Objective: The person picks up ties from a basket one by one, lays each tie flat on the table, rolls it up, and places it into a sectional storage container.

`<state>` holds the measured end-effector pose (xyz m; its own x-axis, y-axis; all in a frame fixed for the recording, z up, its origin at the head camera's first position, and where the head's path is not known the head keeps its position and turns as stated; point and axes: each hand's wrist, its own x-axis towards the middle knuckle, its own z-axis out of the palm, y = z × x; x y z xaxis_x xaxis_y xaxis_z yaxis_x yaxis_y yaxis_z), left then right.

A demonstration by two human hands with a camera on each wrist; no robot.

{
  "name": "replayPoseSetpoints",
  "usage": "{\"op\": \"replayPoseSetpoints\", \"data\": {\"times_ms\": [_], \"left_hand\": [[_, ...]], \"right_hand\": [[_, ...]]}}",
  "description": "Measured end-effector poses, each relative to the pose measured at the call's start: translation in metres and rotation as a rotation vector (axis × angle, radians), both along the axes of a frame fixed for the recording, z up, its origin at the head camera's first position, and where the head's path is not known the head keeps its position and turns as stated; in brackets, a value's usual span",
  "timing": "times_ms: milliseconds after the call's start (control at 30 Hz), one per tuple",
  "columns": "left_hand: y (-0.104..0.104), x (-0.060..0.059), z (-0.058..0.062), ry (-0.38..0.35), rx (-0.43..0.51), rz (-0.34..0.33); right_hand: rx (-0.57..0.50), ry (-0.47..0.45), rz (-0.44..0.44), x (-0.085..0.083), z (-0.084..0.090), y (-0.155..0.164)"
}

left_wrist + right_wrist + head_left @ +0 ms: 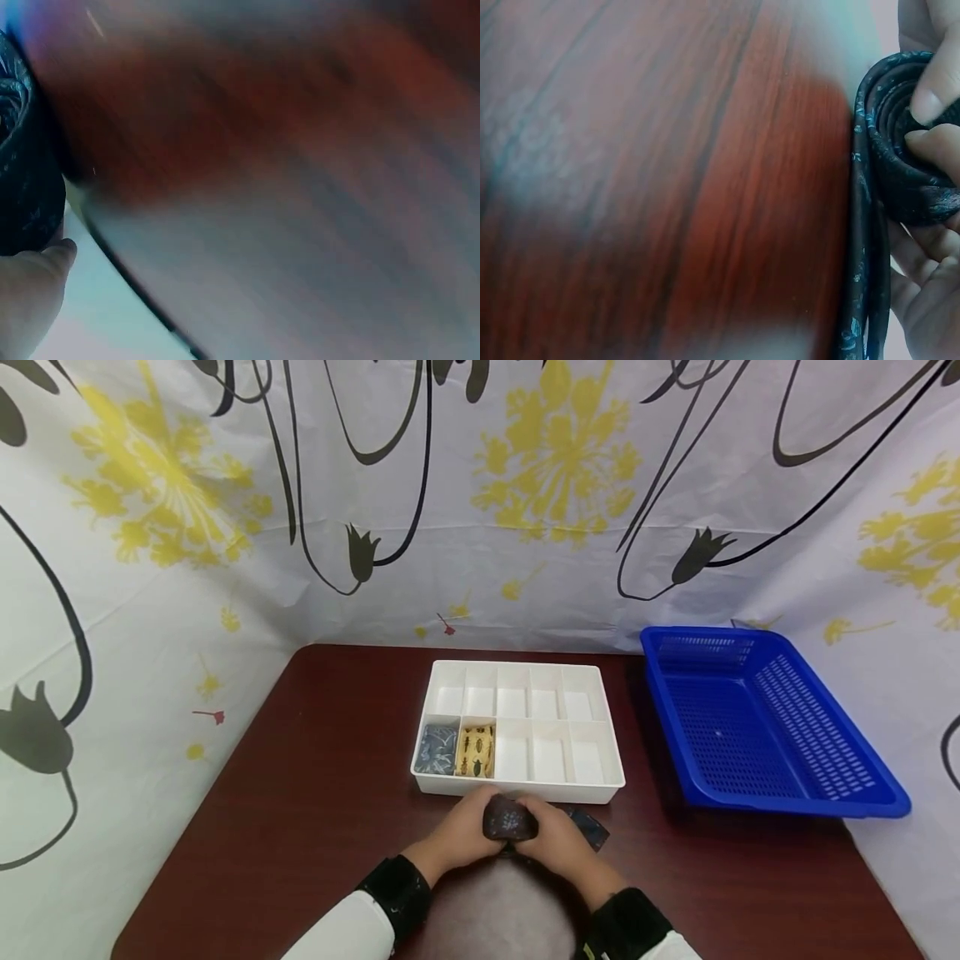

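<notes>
A dark necktie with a small pale pattern, partly wound into a roll (510,819), is held between both hands near the front of the white box. My left hand (467,828) grips the roll from the left, and my right hand (561,842) grips it from the right. Beyond the right hand, the loose dark end of the tie (589,829) lies on the table. In the right wrist view, the coil (889,142) shows its wound layers, with fingertips pressed at its centre and a flat length hanging below. The left wrist view catches the roll's patterned side (30,195) at its edge.
The white divided box (517,792) has a grey-blue patterned roll (437,749) and a yellow insect-print roll (476,751) in two front-left compartments. A blue perforated basket (780,806) stands at the right of the dark red table (300,793). A flower-printed sheet (450,552) hangs behind.
</notes>
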<state>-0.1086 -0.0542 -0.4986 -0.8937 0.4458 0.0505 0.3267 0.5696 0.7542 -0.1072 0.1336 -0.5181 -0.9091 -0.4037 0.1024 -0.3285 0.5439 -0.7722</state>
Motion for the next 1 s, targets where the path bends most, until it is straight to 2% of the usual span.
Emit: {"op": "replayPoseSetpoints", "data": {"times_ms": [100, 200, 300, 533, 633, 733, 900, 1000], "left_hand": [[0.002, 0.001, 0.001, 0.009, 0.002, 0.018], [0.004, 0.0, 0.006, 0.031, -0.069, 0.021], [0.007, -0.002, 0.013, 0.058, -0.195, 0.016], [0.027, -0.005, 0.037, 0.069, -0.568, 0.038], [0.033, -0.006, 0.042, 0.06, -0.64, 0.032], [0.031, -0.008, 0.039, 0.028, -0.567, 0.015], [0.017, -0.007, 0.021, 0.008, -0.292, -0.019], [0.01, -0.004, 0.011, 0.013, -0.163, -0.007]], "right_hand": [[0.0, -0.002, -0.003, 0.0, 0.0, 0.001], [0.01, -0.006, -0.004, 0.0, 0.002, 0.001], [0.025, -0.015, 0.003, 0.001, 0.006, 0.001], [0.034, 0.003, 0.023, 0.002, 0.015, 0.0], [0.038, 0.015, 0.014, 0.002, 0.015, -0.001], [0.031, 0.003, 0.005, 0.003, 0.014, 0.0], [0.027, -0.009, 0.016, 0.002, 0.01, 0.001], [0.019, -0.023, 0.017, 0.001, 0.008, 0.002]]}}
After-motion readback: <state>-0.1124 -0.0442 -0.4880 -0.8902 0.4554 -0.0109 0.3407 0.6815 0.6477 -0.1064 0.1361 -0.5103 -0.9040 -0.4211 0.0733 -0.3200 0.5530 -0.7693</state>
